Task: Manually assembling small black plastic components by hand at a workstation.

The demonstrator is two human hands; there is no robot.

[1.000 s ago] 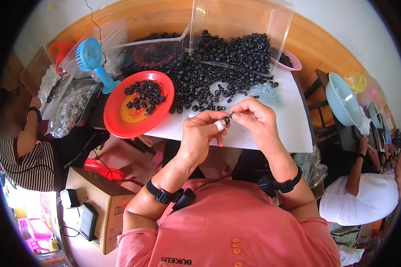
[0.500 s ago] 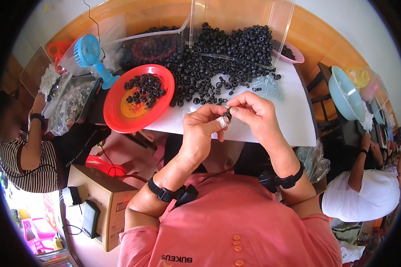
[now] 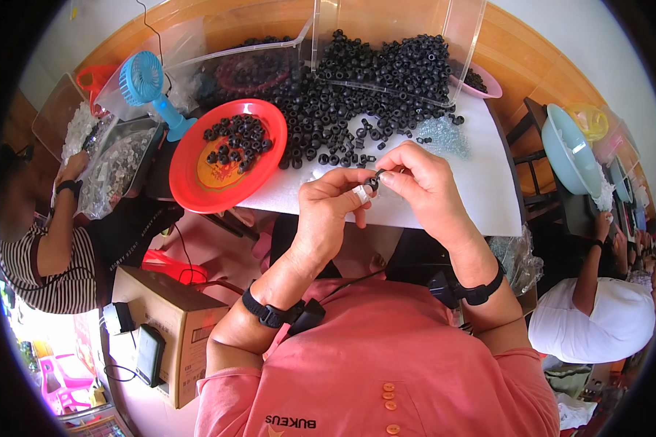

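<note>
Head view, inspected from my remote station: the white table [image 3: 481, 193] fills the centre of the frame, its surface smooth and matte. I would rate it a sound backdrop, since dark parts show plainly against it; work should stay over its near edge so that a dropped part lands there.

At upper centre, a clear, rigid plastic bin [image 3: 408, 16] seems tipped, with a heap of black pieces [image 3: 386, 69] within and before it: small, rounded, semi-gloss, many showing a hole.

Centre left, a round red plate [image 3: 187, 178], glossy, with an orange-yellow middle, bears more of them. Beyond it, upper left, stands a blue fan [image 3: 143, 79] with a slotted round head.

Near frame centre, the left hand [image 3: 323, 211] has thumb and forefinger closed on one black piece [image 3: 372, 183]; a white wrap [image 3: 361, 194] covers part of a finger. I recommend that this hand act as a steady clamp, with the hole left uncovered. The right hand [image 3: 424, 186] has thumb and forefinger pinched together on a dark bit [image 3: 380, 174] touching that piece; whether it is a separate part I cannot tell. Light, straight pressure along the hole's axis is advised, without twisting.

Smallest noted: translucent pale-blue beads [image 3: 444, 137], right of centre, best kept apart.
</note>
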